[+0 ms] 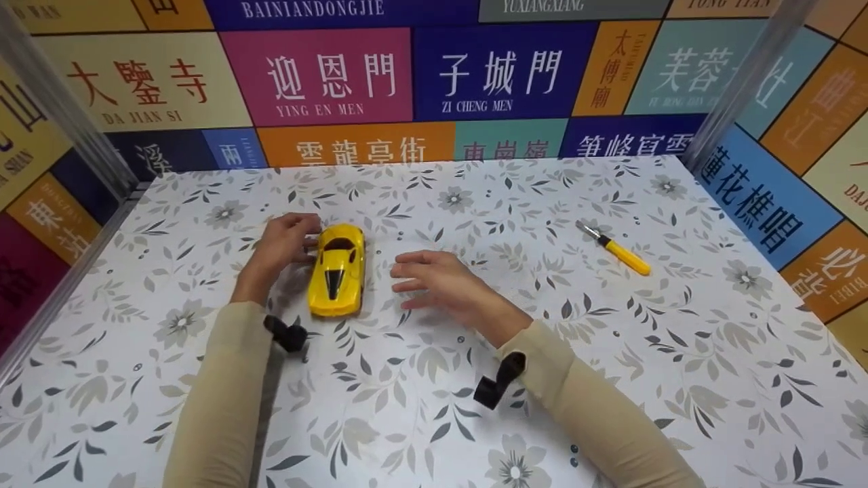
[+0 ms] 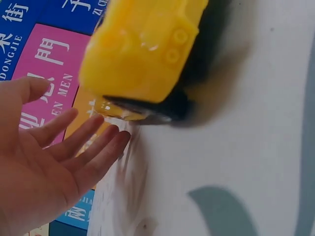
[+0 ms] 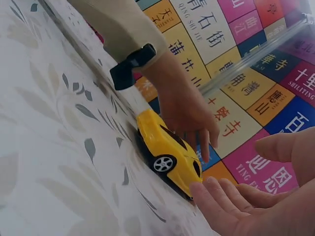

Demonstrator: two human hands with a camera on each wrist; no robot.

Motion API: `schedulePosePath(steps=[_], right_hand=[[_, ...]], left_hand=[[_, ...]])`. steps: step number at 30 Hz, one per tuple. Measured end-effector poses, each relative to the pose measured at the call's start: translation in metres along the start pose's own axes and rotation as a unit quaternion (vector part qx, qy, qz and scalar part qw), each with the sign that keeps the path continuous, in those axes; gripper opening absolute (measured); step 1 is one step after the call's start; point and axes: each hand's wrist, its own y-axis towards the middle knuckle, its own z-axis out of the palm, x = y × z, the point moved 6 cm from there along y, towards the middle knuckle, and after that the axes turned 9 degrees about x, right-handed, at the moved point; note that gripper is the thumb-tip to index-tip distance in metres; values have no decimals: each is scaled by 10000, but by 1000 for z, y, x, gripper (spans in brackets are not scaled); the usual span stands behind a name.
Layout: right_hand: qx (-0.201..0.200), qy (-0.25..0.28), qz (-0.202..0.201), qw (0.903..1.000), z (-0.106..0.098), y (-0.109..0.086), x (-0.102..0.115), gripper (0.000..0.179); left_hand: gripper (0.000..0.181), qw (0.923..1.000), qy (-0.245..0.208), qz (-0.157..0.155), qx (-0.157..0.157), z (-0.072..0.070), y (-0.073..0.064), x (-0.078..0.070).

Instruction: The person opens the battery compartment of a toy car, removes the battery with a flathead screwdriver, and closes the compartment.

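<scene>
A yellow toy car [image 1: 337,271] with a black windshield stands on the flower-patterned table, its body also seen in the left wrist view [image 2: 142,54] and from the side in the right wrist view [image 3: 170,152]. Just left of it is my left hand [image 1: 278,245], fingers loosely bent near its far end; whether they touch the car I cannot tell. My right hand [image 1: 444,285] hovers to the right of the car, fingers spread and relaxed, a gap between them and the car. Nothing is held in either hand.
A utility knife [image 1: 620,254] with a yellow handle and its metal end pointing to the far left lies on the table's right side. Panels with printed characters [image 1: 319,78] wall off the back and both sides, joined by clear corner posts [image 1: 742,88].
</scene>
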Motion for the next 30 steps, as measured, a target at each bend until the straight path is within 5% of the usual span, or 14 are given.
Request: schedulePosePath(steps=[7,18,22,30], right_hand=[[3,557,302,9980,20,12,-12,56],[-54,732,775,9943,33,27,-26,47],[-16,833,745,9937,41,33,-27,41],[-308,1026,665,9920,47,38,-30,58]], left_hand=[[52,9994,169,-278,106,5,7,4],[48,9990,391,-35,232,7,7,12],[49,9991,337,-55,232,7,7,11],[56,9990,284,-163,303,7,8,11]])
